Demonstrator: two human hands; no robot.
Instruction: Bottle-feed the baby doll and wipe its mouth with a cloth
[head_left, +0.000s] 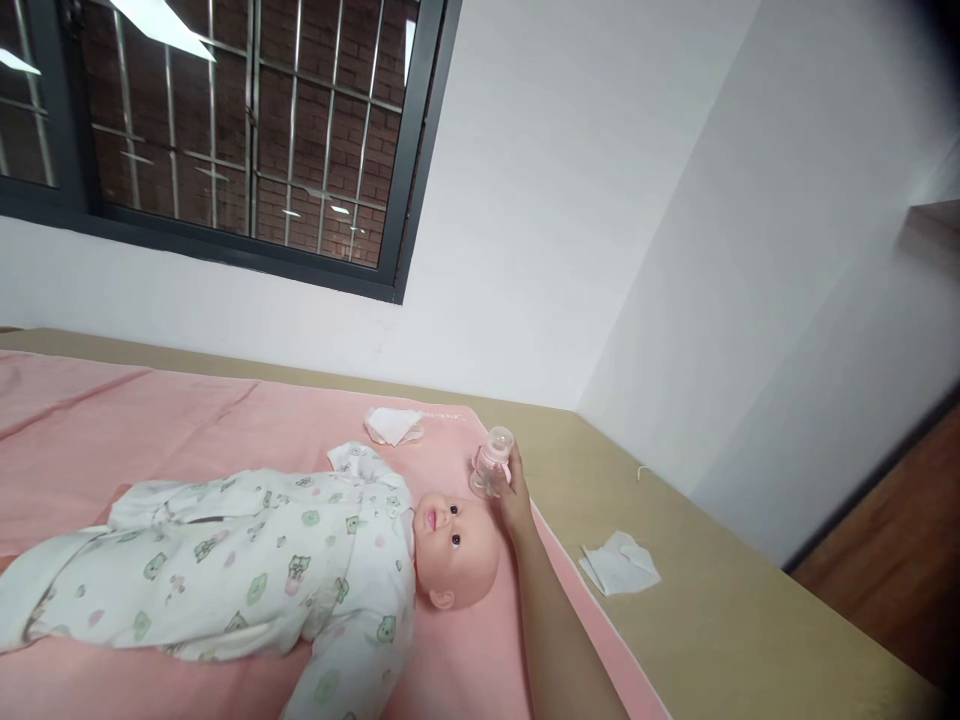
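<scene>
My right hand (516, 494) is closed around the side of a small clear baby bottle (492, 462) with pink handles and a clear cap. The bottle is upright at the far right corner of a pink mat (450, 660), just beyond the head of a baby doll (459, 550). On its back lies the doll, dressed in a white outfit with green and pink bear prints (247, 560). My right forearm passes close beside the doll's head. My left hand is out of view.
A crumpled white tissue (394, 426) lies on the mat above the doll's shoulder. Another white tissue (621, 563) is on the wooden tabletop (720, 600) to the right. Behind stand a white wall (517, 220) and a barred window (247, 130).
</scene>
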